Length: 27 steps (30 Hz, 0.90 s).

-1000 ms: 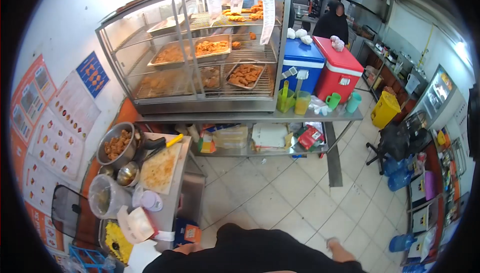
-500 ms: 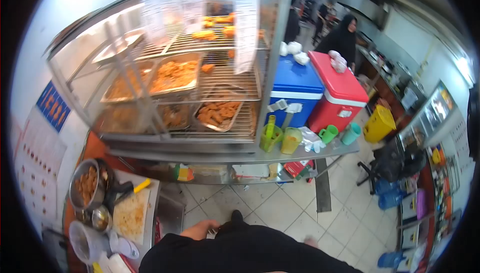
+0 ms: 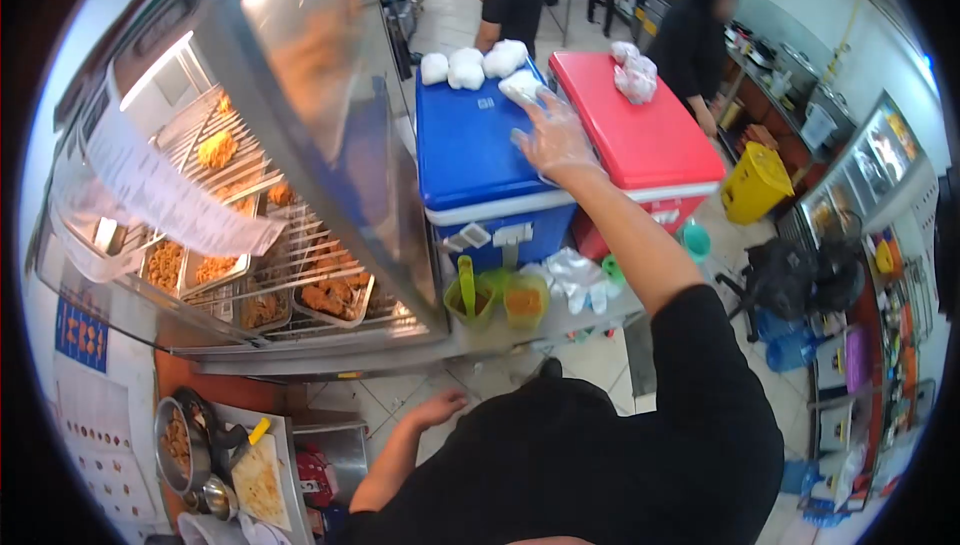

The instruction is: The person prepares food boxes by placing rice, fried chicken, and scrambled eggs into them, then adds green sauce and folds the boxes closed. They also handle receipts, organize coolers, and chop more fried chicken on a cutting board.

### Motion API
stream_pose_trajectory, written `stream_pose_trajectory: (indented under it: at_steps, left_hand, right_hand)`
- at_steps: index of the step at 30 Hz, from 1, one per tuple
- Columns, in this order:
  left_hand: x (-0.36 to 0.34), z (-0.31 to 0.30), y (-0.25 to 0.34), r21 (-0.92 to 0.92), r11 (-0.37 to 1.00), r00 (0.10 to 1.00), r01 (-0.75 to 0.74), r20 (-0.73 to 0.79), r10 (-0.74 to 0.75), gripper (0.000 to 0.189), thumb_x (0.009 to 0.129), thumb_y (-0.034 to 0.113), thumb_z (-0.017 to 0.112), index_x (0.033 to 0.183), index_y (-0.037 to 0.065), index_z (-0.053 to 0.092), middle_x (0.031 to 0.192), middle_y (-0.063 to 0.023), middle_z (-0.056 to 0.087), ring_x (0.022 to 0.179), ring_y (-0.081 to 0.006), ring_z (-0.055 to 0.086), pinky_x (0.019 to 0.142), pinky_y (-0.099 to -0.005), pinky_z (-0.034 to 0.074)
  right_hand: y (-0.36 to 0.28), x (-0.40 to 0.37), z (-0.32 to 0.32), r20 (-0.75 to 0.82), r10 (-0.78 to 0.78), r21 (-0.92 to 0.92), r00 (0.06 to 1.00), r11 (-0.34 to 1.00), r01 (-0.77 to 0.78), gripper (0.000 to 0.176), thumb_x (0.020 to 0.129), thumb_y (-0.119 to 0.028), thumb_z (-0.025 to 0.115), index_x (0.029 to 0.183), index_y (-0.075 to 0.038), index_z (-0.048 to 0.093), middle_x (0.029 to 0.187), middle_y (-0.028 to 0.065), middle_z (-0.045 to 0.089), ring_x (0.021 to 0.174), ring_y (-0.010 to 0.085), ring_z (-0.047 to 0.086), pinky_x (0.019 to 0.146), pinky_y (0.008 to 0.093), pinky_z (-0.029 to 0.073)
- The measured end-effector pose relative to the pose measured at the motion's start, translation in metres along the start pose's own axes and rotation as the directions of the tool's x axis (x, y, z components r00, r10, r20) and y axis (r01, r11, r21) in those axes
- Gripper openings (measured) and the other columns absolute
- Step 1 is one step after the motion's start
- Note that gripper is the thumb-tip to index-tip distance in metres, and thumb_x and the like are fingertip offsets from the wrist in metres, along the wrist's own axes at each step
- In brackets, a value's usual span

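My right hand (image 3: 560,137), in a clear plastic glove, reaches over the blue cooler (image 3: 470,150) with its fingers spread. Its fingertips are at a white wrapped bundle (image 3: 520,86) near the lid's right edge; whether they touch it is unclear. More white bundles (image 3: 466,69) lie along the far end of the lid. To the right stands the red cooler (image 3: 635,130), with white plastic-wrapped bundles (image 3: 636,78) on top. My left hand (image 3: 437,409) is bare and low, above the floor, with nothing visible in it; its fingers lie close together and slightly bent.
A glass food warmer (image 3: 400,195) with trays of fried food fills the left. Two green cups (image 3: 525,302) and crumpled plastic gloves (image 3: 575,280) sit on the metal counter. People stand beyond the coolers. A pot of food (image 3: 180,445) is at lower left.
My right arm has come up and stretched forward over the blue cooler. The view has shifted toward the coolers. My left hand has lifted away from my body.
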<state>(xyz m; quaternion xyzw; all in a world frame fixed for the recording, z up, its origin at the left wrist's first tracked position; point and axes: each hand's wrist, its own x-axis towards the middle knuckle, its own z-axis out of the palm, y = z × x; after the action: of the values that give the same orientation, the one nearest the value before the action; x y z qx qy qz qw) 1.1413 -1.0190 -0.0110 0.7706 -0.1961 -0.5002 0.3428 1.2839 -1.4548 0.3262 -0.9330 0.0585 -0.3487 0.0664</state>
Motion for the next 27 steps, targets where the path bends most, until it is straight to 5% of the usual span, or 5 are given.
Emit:
stream_pose_trajectory:
  at_steps: [10, 14, 18, 22, 27]
  left_hand:
    - [-0.006, 0.054, 0.245, -0.417, 0.878, 0.935, -0.235, -0.345, 0.086, 0.042, 0.097, 0.025, 0.06, 0.135, 0.007, 0.052, 0.127, -0.0129, 0.06, 0.116, -0.0199, 0.058, 0.098, -0.0333, 0.046]
    - [-0.021, 0.039, 0.314, -0.701, 0.219, 0.734, -0.679, -0.642, 0.222, 0.083, 0.088, 0.043, 0.069, 0.15, 0.012, 0.025, 0.142, -0.0172, 0.045, 0.12, -0.0331, 0.056, 0.101, -0.0489, 0.046]
    - [-0.029, 0.017, 0.364, -0.693, -0.246, 0.644, -0.677, -0.72, 0.259, 0.105, 0.08, 0.056, 0.071, 0.153, 0.014, 0.008, 0.148, -0.0178, 0.036, 0.121, -0.0382, 0.054, 0.102, -0.0559, 0.044]
    - [-0.038, 0.044, 0.357, -0.734, 0.555, 0.909, -0.392, -0.214, 0.358, 0.074, 0.083, 0.054, 0.066, 0.126, -0.005, 0.055, 0.123, -0.0248, 0.06, 0.108, -0.0332, 0.061, 0.095, -0.0428, 0.046]
    - [-0.071, 0.09, 0.3, -0.724, 0.22, 0.743, -0.654, -0.558, 0.37, 0.073, 0.087, 0.05, 0.062, 0.129, -0.009, 0.051, 0.132, -0.028, 0.054, 0.118, -0.0378, 0.057, 0.102, -0.0461, 0.042]
  right_hand:
    - [0.021, 0.151, 0.001, 0.88, -0.097, 0.236, 0.465, 0.939, -0.251, 0.063, 0.08, -0.048, 0.073, 0.126, -0.007, 0.059, 0.104, 0.0125, 0.067, 0.092, 0.025, 0.066, 0.081, 0.035, 0.054]
    - [-0.01, 0.081, -0.028, 0.321, -0.928, 0.932, 0.188, 0.345, 0.112, 0.051, 0.08, -0.036, 0.076, 0.122, -0.01, 0.061, 0.12, 0.0121, 0.062, 0.11, 0.0258, 0.06, 0.096, 0.0384, 0.048]
    - [-0.031, 0.068, -0.045, 0.26, -0.939, 0.961, -0.224, 0.274, -0.035, 0.045, 0.084, -0.032, 0.074, 0.121, -0.009, 0.063, 0.12, 0.0146, 0.064, 0.112, 0.0281, 0.061, 0.099, 0.0392, 0.046]
    - [-0.022, 0.147, 0.032, 0.269, -0.753, 0.725, 0.601, 0.569, 0.388, 0.045, 0.088, -0.038, 0.066, 0.117, -0.004, 0.064, 0.116, 0.02, 0.065, 0.107, 0.0339, 0.062, 0.092, 0.0434, 0.049]
    - [0.015, 0.186, 0.157, 0.307, -0.304, 0.191, 0.902, 0.948, 0.255, 0.046, 0.086, -0.039, 0.067, 0.117, -0.005, 0.063, 0.116, 0.0205, 0.064, 0.111, 0.0385, 0.061, 0.094, 0.0483, 0.047]
